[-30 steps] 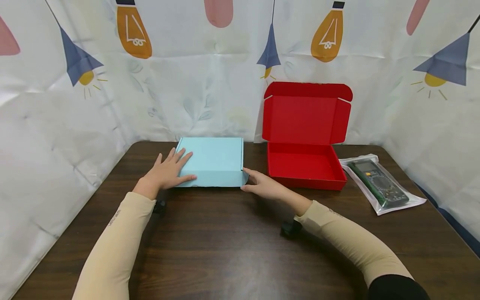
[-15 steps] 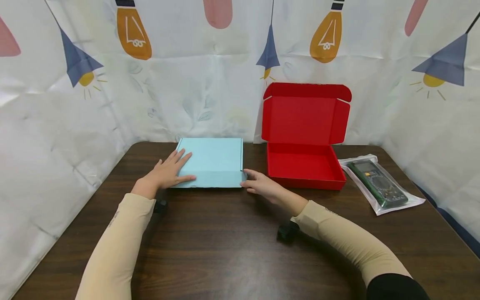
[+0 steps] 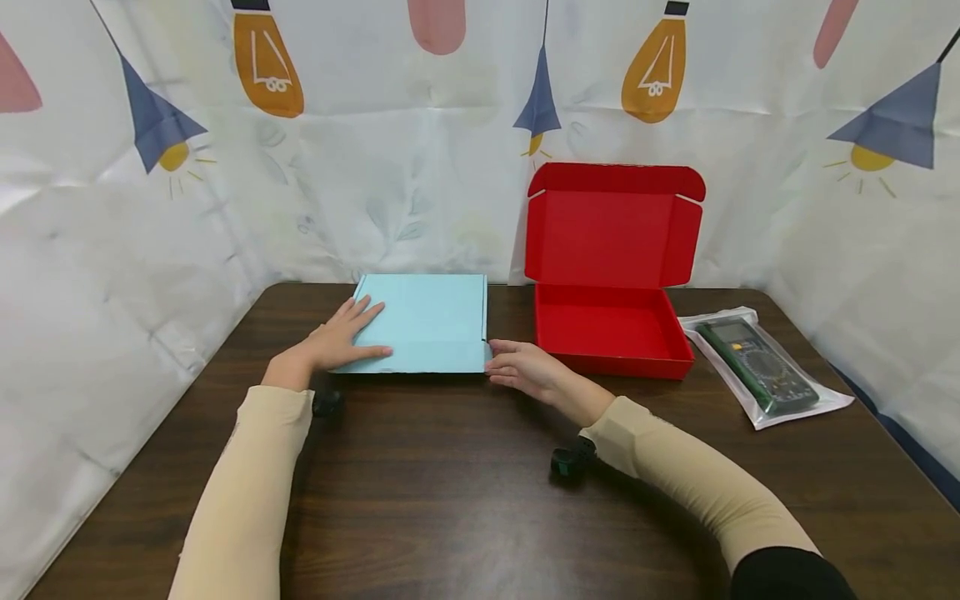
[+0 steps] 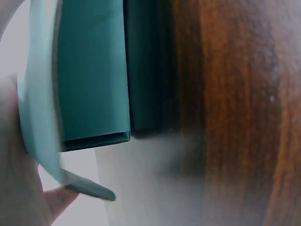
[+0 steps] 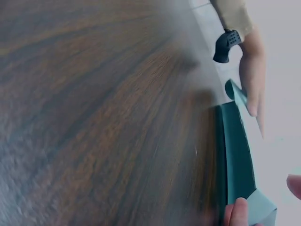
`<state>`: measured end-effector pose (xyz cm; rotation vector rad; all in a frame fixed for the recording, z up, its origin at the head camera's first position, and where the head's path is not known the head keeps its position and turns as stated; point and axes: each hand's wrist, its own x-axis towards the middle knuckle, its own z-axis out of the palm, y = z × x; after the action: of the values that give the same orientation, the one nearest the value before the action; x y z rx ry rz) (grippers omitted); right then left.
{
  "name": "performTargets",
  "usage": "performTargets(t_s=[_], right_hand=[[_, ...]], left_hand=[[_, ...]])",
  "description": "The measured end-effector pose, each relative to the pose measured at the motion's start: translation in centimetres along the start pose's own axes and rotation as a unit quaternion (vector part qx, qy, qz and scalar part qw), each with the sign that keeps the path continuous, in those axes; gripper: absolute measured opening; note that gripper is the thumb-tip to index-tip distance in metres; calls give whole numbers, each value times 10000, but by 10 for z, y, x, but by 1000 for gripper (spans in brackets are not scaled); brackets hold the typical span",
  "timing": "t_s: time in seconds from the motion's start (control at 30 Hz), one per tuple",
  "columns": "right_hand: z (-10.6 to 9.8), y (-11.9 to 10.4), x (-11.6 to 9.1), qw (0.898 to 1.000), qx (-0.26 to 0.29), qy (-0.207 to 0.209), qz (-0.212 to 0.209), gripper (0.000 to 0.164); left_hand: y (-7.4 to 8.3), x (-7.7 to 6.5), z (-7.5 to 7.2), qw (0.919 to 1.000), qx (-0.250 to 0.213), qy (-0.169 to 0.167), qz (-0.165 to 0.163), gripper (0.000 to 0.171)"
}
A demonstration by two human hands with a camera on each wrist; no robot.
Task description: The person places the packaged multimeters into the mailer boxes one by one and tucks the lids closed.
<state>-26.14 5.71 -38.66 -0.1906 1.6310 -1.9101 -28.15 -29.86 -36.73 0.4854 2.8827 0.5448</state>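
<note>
A light blue cardboard mailer box (image 3: 427, 312) lies at the back of the table with its lid lowered. Its front flap (image 4: 42, 103) sticks out ahead of the box front, which shows beneath it in both wrist views. My left hand (image 3: 333, 343) rests on the left part of the lid, fingers spread and thumb along the front flap. At the front right corner, my right hand (image 3: 528, 371) touches the small side tab (image 5: 261, 207) with its fingertips. The right thumb appears apart from the cardboard in the right wrist view.
A red mailer box (image 3: 611, 325) stands with its lid raised, right of the blue one. Farther right lies a multimeter (image 3: 757, 364) in clear plastic wrapping. A patterned white curtain (image 3: 450, 192) hangs behind the dark wooden table (image 3: 450, 500).
My right fingers have pushed the right tab inward a little, and that hand has turned slightly. The front flap's left end now shows farther out beside my left hand, which has shifted slightly.
</note>
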Motion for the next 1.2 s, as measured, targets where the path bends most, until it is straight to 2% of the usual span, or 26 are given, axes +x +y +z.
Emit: performTargets(t_s=[0.13,0.27,0.53,0.6,0.7,0.8,0.87,1.07,1.2], right_hand=[[2,1,1,9993,353,22,110,61],[3,0,1,9997,243,-24,69,61],[2,-3,-1,9997,8,-212,152,58],[2,-3,-1,9995,-142,-272,122,60],[2,-4,0,9962,-779,-381,17,66],[1,-6,2,9862,-1604,-383,-106,74],[1,-8,5,9801,-1952,-320,-154,76],[-2,-10,11,9777,-2095,11,-163,70],[-2,-9,16,9718,-2339,126,-283,69]], left_hand=[[1,0,1,9998,212,26,-27,92],[2,1,3,9993,353,63,-60,89],[4,0,2,9993,349,19,-118,89],[4,0,1,9993,366,15,-104,89],[5,1,1,9992,392,-1,-96,89],[4,1,2,9991,409,-7,-108,89],[4,1,2,9992,371,-7,-117,89],[3,0,2,9995,296,8,-119,89],[4,1,2,9995,315,0,-99,88]])
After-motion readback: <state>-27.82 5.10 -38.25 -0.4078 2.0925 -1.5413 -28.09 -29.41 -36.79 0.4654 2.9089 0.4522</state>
